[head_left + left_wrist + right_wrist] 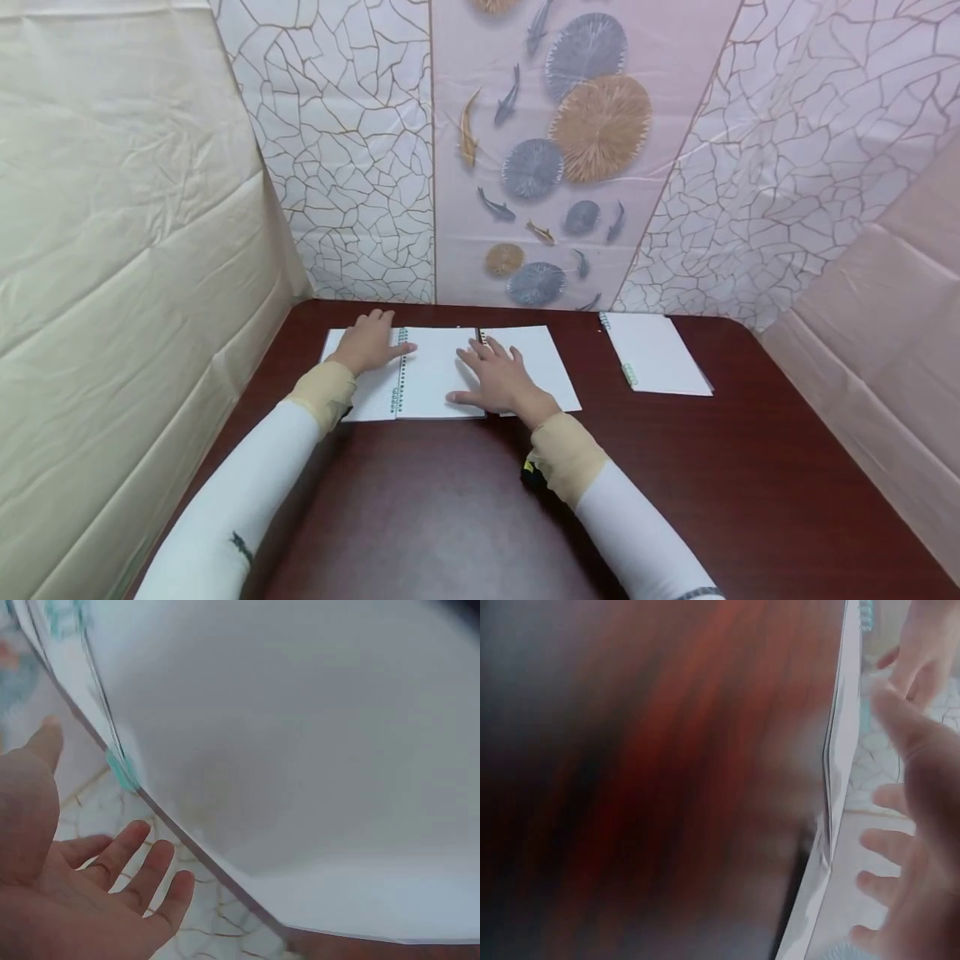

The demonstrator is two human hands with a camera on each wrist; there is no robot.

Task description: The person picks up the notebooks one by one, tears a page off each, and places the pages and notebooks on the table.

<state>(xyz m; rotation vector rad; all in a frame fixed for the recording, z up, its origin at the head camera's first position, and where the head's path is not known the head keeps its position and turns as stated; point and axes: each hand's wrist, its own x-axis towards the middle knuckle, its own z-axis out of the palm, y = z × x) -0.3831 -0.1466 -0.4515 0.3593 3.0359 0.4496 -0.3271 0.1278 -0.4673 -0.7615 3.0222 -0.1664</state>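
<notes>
White pages lie in a row on the table: a left part point(367, 396), a middle part point(435, 375) and a right notebook point(551, 375). Green coil binding point(400, 375) runs between left and middle; whether these are one open notebook or two, I cannot tell. Dark binding shows between middle and right. My left hand point(365, 343) is over the upper left pages, its thumb reaching across the green binding. Over the dark binding, my right hand point(501, 379) has its fingers spread. Both wrist views show fingers extended with nothing gripped; contact with the pages is unclear.
Another white notebook point(660, 354) with green binding on its left edge lies apart at the right of the dark red table point(450, 508). Patterned cloth point(360, 167) hangs behind the table, and beige cloth point(142, 275) hangs along the sides.
</notes>
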